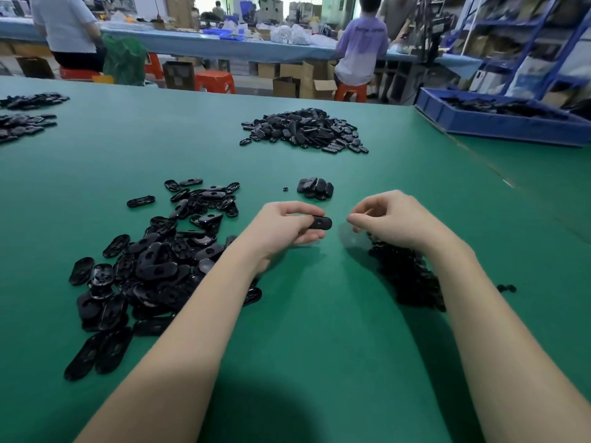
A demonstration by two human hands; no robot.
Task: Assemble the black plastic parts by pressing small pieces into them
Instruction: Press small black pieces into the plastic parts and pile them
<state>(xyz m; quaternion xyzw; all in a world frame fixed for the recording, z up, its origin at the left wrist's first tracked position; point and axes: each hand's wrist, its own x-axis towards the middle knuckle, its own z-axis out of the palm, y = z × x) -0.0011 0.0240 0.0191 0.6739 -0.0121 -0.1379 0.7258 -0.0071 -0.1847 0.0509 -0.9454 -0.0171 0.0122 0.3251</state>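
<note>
Green surface point(319, 346) fills the frame. At centre the left hand point(284, 228) pinches a black part point(320, 222) by one end; the right hand point(390, 219), just beside it, has curled fingertips, contents unclear. Stiff, light, glossy plastic, probably slippery: grip the edges.

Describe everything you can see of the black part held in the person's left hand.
The black part is a flat, oblong piece with rounded ends, glossy like moulded plastic, with a small round recess on its face. It lies roughly level above the green table. The left hand pinches one end; the other end points at the right hand, which does not touch it.
</note>
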